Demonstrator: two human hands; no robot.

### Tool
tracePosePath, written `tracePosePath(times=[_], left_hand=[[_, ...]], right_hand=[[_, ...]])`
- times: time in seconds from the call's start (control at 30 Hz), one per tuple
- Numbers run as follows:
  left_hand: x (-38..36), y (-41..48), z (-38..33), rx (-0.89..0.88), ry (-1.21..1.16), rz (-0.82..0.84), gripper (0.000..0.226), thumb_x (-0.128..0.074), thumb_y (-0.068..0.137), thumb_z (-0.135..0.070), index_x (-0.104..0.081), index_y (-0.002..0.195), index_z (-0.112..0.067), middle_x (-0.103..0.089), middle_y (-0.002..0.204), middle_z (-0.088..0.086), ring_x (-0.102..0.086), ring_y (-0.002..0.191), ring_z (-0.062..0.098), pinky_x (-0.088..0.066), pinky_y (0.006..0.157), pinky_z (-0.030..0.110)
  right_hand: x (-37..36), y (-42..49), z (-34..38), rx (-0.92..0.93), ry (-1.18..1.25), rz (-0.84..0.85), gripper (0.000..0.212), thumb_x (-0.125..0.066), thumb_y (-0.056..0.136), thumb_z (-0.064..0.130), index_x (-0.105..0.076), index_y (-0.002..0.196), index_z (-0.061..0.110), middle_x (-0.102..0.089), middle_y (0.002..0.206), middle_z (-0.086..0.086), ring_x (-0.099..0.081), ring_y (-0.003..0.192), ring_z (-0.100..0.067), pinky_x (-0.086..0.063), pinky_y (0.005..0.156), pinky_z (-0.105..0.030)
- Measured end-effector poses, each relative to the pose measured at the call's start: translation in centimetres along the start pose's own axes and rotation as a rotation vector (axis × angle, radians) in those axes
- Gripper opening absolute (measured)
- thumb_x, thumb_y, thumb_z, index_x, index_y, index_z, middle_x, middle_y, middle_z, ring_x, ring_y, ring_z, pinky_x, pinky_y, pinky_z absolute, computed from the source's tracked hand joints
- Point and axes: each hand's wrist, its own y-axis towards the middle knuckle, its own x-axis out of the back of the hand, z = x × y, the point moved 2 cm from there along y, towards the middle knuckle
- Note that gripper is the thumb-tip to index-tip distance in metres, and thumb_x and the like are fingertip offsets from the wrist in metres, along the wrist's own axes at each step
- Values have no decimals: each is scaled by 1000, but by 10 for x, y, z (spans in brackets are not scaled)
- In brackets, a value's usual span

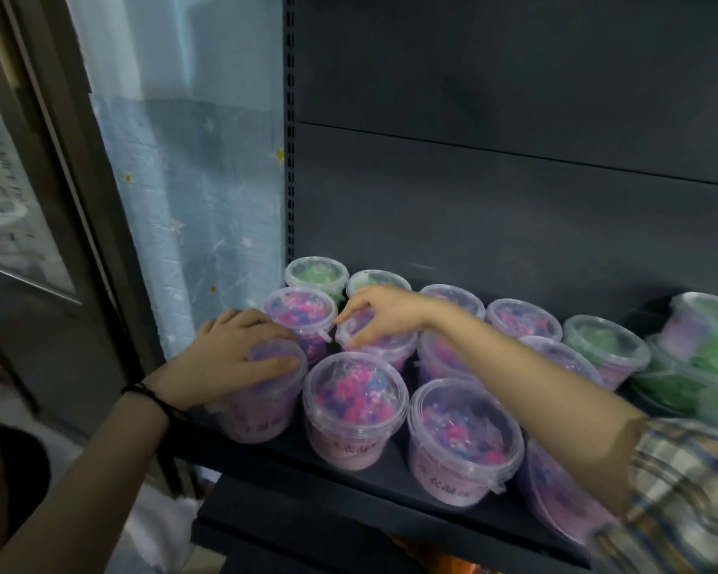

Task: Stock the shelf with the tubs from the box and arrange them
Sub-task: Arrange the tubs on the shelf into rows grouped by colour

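Hands are being used on the shelf [349,478] — the corner tub [258,412] is being gripped from above by the left hand [241,354], a second-row tub [386,352] pinched at its rim by the right hand [376,314]; gentle nudging into line is being called for.

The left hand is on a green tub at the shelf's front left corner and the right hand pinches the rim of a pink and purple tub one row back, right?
Not quite. In the head view the left hand grips a clear plastic tub of pink and purple pieces, not a green one. The right hand does pinch the rim of the pink and purple tub one row back.
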Motion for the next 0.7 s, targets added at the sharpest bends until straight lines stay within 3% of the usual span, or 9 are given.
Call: tracePosePath(times=[0.1, 0.17, 0.2, 0.3, 0.4, 0.57, 0.7], left_hand=[[-5, 10, -13, 48, 30, 50, 96, -12, 41, -103, -39, 123, -63, -30, 141, -24, -23, 134, 8, -15, 111, 37], [-8, 19, -24, 89, 22, 96, 102, -14, 38, -104, -33, 130, -62, -25, 149, -20, -19, 139, 11, -13, 114, 41], [-10, 24, -29, 111, 32, 117, 105, -13, 37, -104, -30, 132, -62, -24, 152, -18, -17, 141, 13, -12, 115, 43], [-17, 36, -35, 152, 61, 202, 106, -19, 39, -103, -18, 137, -61, -17, 156, -13, -10, 145, 18, -8, 115, 46], [-24, 42, -35, 173, 116, 262, 106, -25, 41, -99, -13, 139, -60, -11, 158, -9, -3, 145, 22, -6, 114, 48], [-28, 47, -38, 196, 160, 256, 127, -10, 16, -105, -28, 133, -60, -12, 156, -10, -4, 144, 24, -12, 114, 49], [-31, 46, -36, 195, 183, 243, 128, -5, 15, -105, -28, 133, -60, -11, 155, -11, -3, 144, 23, -12, 114, 48]], right_hand=[[19, 6, -16, -57, 192, -187, 36, -73, 83, 30, -67, 117, 21, -66, 113, 6, -60, 105, -8, -42, 84, -17], [32, 20, -33, -186, 145, -372, 49, -72, 82, 35, -59, 127, 19, -60, 129, 0, -55, 119, -16, -38, 89, -19], [34, 28, -41, -275, 106, -384, 61, -72, 81, 41, -52, 134, 18, -52, 138, -3, -50, 125, -19, -38, 94, -22], [30, 45, -58, -518, -28, -216, 97, -67, 71, 68, -31, 147, 20, -27, 153, -11, -32, 139, -33, -33, 110, -42], [22, 56, -57, -570, -35, -158, 111, -66, 62, 78, -25, 149, 21, -20, 155, -13, -27, 141, -37, -29, 112, -47], [15, 67, -53, -571, -17, -229, 107, -73, 56, 74, -36, 142, 23, -27, 146, -12, -34, 133, -37, -37, 101, -43], [22, 62, -61, -469, 133, -327, 97, -74, 61, 69, -38, 142, 30, -28, 147, -11, -32, 135, -37, -35, 107, -42]])
